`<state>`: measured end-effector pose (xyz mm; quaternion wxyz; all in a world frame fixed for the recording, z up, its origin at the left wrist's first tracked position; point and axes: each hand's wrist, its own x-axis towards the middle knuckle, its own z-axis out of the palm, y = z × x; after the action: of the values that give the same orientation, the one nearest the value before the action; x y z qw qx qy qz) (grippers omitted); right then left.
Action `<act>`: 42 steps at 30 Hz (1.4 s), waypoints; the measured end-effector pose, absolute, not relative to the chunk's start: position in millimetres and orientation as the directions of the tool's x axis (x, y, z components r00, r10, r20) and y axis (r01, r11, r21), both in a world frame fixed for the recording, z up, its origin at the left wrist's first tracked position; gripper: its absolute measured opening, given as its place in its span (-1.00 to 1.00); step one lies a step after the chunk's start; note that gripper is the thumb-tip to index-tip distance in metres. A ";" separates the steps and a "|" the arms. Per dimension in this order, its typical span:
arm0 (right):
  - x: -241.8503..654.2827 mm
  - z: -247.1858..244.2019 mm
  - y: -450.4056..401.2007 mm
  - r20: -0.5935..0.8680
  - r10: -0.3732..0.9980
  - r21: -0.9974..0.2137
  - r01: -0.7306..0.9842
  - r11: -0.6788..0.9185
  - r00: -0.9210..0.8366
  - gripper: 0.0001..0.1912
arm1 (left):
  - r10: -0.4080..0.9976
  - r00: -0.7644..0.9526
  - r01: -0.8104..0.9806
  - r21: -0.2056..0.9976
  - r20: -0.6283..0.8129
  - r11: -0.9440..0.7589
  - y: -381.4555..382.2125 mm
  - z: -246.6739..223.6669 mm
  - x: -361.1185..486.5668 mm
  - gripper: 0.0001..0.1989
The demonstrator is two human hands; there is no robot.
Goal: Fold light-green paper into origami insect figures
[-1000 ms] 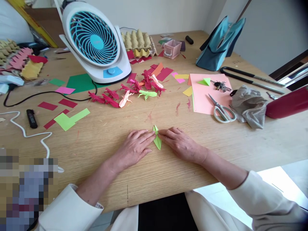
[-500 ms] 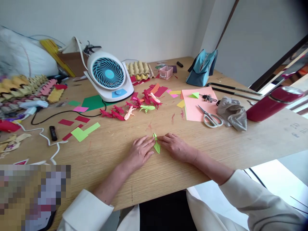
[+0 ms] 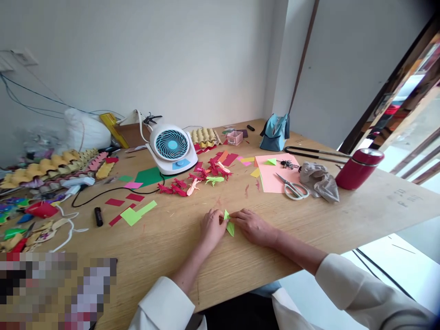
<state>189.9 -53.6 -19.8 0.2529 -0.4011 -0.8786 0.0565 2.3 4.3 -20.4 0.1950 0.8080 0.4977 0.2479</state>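
Note:
A small folded piece of light green paper (image 3: 230,228) lies on the wooden table (image 3: 165,261) near its front edge. My left hand (image 3: 213,227) is at the paper's left side, its fingers curled and pinching the edge. From the right, my right hand (image 3: 253,227) reaches in with fingers pressed together, their tips on the paper's middle. Folded red paper figures (image 3: 177,187), a light green one (image 3: 215,180) and a pale pink one (image 3: 193,187) sit farther back.
A white fan (image 3: 172,149) stands behind the figures. Scissors (image 3: 294,189) rest partly on pink sheets (image 3: 271,181), beside a grey cloth (image 3: 318,181) and a red flask (image 3: 359,169). A black marker (image 3: 98,217) and green paper scraps (image 3: 132,216) lie at left.
The camera view has tilted up, so more wall shows. My left hand has gone from lying flattened on the paper to a curled pinch; my right hand stays beside it.

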 end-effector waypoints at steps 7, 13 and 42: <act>184.5 -32.0 -32.0 0.163 0.986 -0.917 0.362 0.168 -0.046 -0.71 | 0.890 0.410 0.451 0.805 0.198 -0.387 18.9 -18.6 4.6 -0.90; 172.9 -20.9 14.1 -0.001 0.980 -0.983 0.180 0.036 -0.200 -0.70 | 0.908 0.357 0.230 0.921 0.220 -0.313 29.7 -29.8 -3.4 -0.81; 161.1 -32.6 14.5 0.126 0.978 -0.989 0.052 0.137 -0.169 -0.49 | 0.886 0.428 0.359 0.866 0.179 -0.348 28.8 -23.1 -21.0 -0.74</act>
<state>161.1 14.5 -32.6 0.4729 -0.4382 -0.5872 0.4894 -21.0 28.8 -23.1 0.3913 0.7489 0.4157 0.3365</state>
